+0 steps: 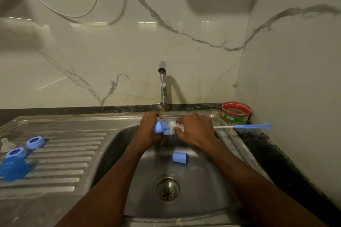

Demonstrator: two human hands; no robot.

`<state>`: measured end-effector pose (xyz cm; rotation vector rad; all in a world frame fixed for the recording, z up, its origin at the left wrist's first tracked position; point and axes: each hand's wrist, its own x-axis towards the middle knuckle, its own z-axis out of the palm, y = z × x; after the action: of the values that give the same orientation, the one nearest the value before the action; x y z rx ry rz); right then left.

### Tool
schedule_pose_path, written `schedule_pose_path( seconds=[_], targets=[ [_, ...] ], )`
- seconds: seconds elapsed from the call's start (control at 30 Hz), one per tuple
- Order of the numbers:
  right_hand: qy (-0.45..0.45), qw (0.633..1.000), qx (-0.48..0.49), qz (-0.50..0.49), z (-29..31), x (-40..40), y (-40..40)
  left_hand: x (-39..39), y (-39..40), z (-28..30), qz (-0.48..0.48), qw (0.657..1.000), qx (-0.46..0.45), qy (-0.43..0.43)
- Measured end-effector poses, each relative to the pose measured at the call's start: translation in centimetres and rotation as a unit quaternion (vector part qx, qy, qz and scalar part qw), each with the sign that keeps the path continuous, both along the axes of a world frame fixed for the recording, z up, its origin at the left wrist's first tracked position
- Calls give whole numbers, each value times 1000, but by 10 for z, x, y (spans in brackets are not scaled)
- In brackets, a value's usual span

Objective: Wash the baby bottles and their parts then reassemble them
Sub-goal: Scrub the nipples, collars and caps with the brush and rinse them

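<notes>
Drainboard ridges of the steel sink unit (77,155) carry the washed parts at the far left: a clear silicone teat (6,144), two light blue screw rings (35,142) (16,153) lying flat, and nearer the camera a darker blue translucent cap (13,171), blurred at the edge of the view. In the middle, over the basin, the left hand (147,131) curls its fingers around the blue handle end of a bottle brush (164,128), whose blue and white bristles point to the right. The right hand (195,131) grips a small clear bottle part (180,127) just beside the bristles; what exactly it is I cannot tell. Both hands are below the chrome tap (163,83), from which a thin stream of water falls. On the basin floor, above the round drain (167,188), lies a light blue cylindrical cap (180,157) on its side. At the right, a thin blue-handled teat brush (245,127) lies across the sink rim onto the dark surface (267,153), near a red and green round tub (236,112).
</notes>
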<state>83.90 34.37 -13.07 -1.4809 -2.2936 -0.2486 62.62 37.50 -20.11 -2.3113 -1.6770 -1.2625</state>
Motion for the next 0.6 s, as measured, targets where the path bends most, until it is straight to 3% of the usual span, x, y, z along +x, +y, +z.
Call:
schedule_pose_path(
  seconds=[0.1, 0.2, 0.3, 0.43, 0.6],
  targets=[
    [-24, 999, 15, -20, 1, -3, -3, 11, 6, -10, -6, 995, -93, -20],
    [-49, 997, -5, -67, -2, -1, -3, 21, 6, -13, -33, 989, -138, 42],
    [-46, 995, -19, -89, -4, 2, -2, 16, 4, -9, -30, 990, -114, 76],
    [-38, 998, -29, -34, -4, 1, -2, 3, 2, -1, -41, 996, -34, 74],
    [-35, 999, 24, -1, -2, -3, -4, 12, 3, -7, 57, 996, -58, 31]
  ],
)
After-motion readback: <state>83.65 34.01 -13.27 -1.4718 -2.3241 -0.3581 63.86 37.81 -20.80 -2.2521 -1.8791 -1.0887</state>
